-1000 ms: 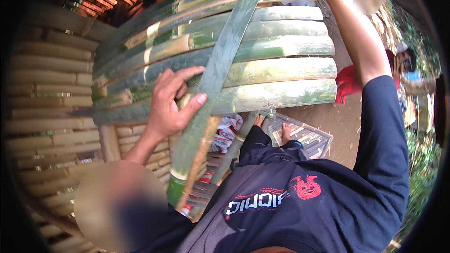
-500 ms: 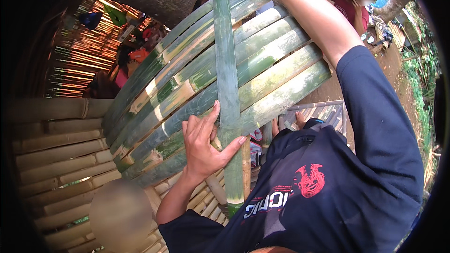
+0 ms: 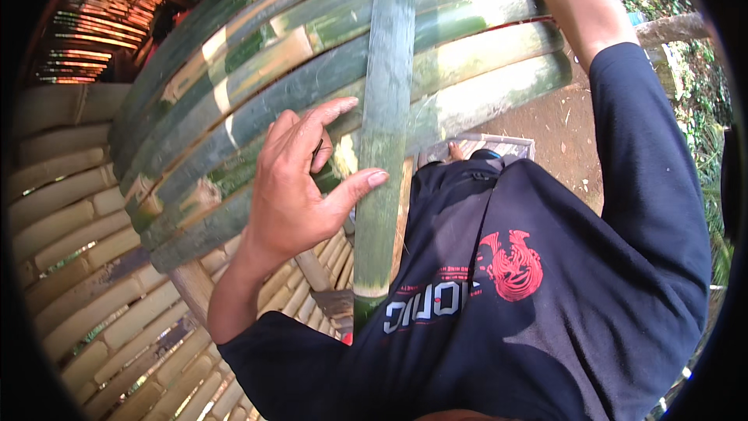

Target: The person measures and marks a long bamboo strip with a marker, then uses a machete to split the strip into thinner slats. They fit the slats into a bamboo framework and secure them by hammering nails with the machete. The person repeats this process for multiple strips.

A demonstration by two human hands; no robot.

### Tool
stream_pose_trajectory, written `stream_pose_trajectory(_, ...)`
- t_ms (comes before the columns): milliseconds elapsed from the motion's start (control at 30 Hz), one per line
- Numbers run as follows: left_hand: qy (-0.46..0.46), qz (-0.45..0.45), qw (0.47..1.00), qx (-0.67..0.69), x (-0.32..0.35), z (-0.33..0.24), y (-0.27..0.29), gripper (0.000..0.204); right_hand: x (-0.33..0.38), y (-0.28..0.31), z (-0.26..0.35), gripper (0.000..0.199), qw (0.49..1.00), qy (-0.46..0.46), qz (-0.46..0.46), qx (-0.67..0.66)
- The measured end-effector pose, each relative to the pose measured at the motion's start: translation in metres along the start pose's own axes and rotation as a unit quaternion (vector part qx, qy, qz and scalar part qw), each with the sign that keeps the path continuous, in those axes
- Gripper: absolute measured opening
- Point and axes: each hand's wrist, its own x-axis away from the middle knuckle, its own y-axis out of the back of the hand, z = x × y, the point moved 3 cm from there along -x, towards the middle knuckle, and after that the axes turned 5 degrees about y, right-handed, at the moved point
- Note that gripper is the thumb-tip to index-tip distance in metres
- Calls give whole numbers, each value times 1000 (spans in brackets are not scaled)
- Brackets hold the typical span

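Slats (image 3: 312, 82): bamboo, green, side by side, ten to two o'clock. Shirt (image 3: 506, 335): yours, dark, red print, five o'clock. Strip (image 3: 384, 140): green bamboo, lying across the slats — twelve to six o'clock. Your right forearm (image 3: 580, 0): leaves at one o'clock; finger state cannot be told. Your left hand (image 3: 300, 195): nine o'clock, thumb over the strip, index spread wide from it.
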Motion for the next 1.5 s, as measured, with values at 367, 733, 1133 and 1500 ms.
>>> stream_pose_trajectory(367, -19, 55, 998, 9, 11, -1, -1, 79, 6, -1, 0, 46, 999, -19, 6, -37)
stream_pose_trajectory(733, -75, 61, 995, -15, 9, 1, -3, 81, -3, -3, -14, 35, 997, -38, 14, -63)
stream_pose_trajectory(1133, -110, 60, 991, -39, 10, -1, -1, 83, -74, -2, -101, 26, 991, -76, 58, -92)
stream_pose_trajectory(1500, -83, 86, 992, -43, 9, -1, -1, 87, -40, -3, -70, 29, 972, -128, -12, -197)
